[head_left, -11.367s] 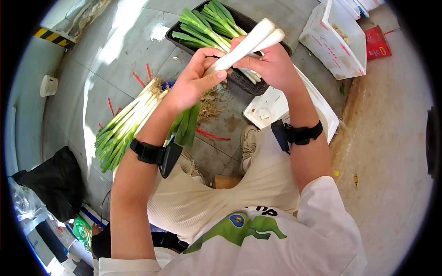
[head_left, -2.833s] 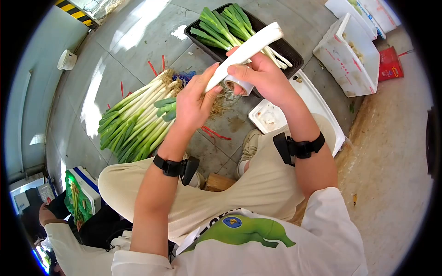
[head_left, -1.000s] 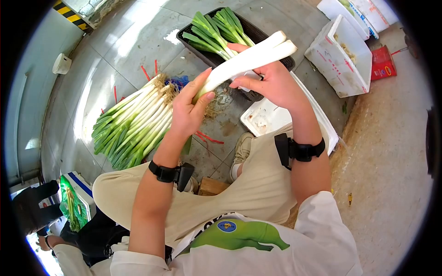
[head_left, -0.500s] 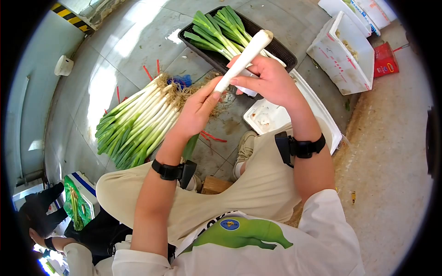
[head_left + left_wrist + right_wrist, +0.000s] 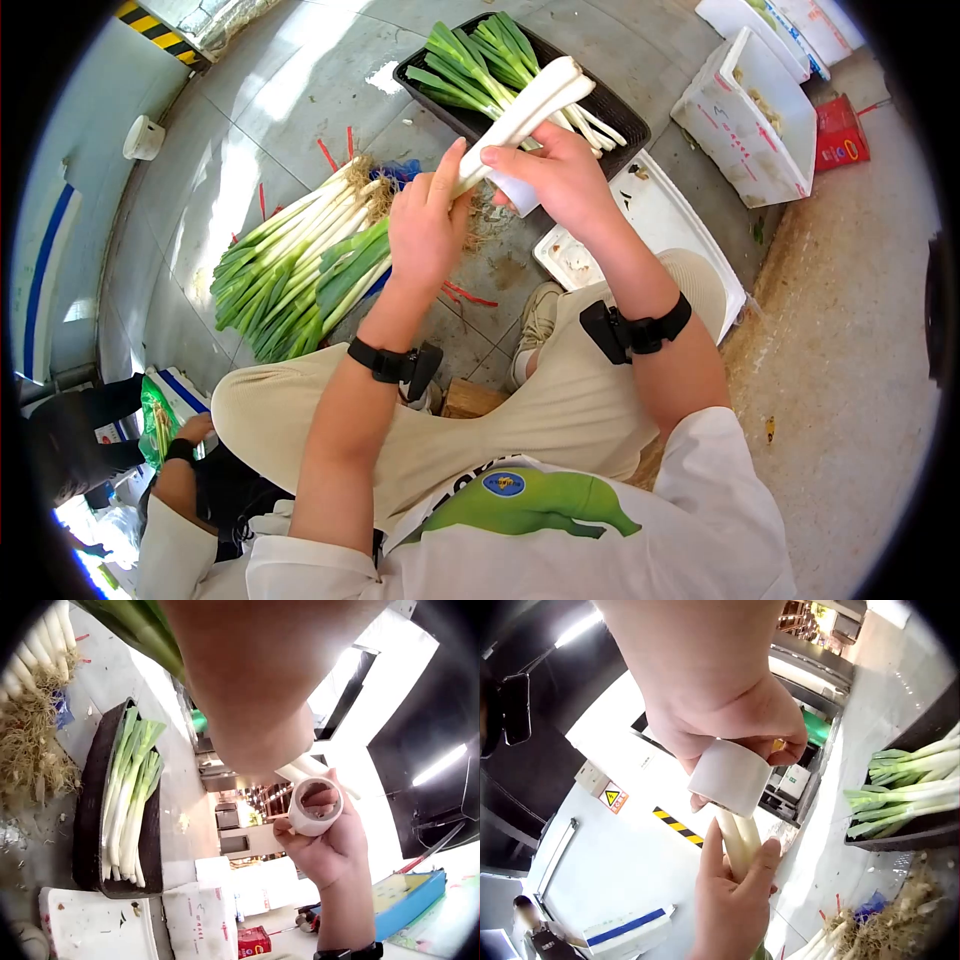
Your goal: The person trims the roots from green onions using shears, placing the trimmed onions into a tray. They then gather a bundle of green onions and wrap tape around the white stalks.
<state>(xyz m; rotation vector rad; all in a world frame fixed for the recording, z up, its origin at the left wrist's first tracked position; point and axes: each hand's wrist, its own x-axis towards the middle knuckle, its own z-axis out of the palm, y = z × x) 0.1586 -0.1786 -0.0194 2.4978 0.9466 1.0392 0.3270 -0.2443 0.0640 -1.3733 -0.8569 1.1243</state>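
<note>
Two white leek stalks (image 5: 532, 112) lie side by side, slanting up to the right between my hands. My left hand (image 5: 428, 228) grips them at the lower end, with thumb and fingers round the shanks in the right wrist view. Their green tops (image 5: 352, 262) hang past the left wrist over the floor pile. In my right hand (image 5: 562, 180) is a roll of white tape (image 5: 731, 778), fingers through its core (image 5: 313, 826); the thumb lies against the leeks. The roll sits right at the stalks in the right wrist view.
A black crate (image 5: 636, 122) with trimmed leeks (image 5: 462, 72) stands ahead. Rooted leeks (image 5: 290, 258) are heaped on the floor at left. At right are a white foam lid (image 5: 690, 232), a foam box (image 5: 742, 125) and a red packet (image 5: 838, 135). Another person's hand (image 5: 197, 428) shows lower left.
Half a second ago the stalks overlapped as one; now both show side by side. The tape roll has turned, and the green tops have swung out left over the pile.
</note>
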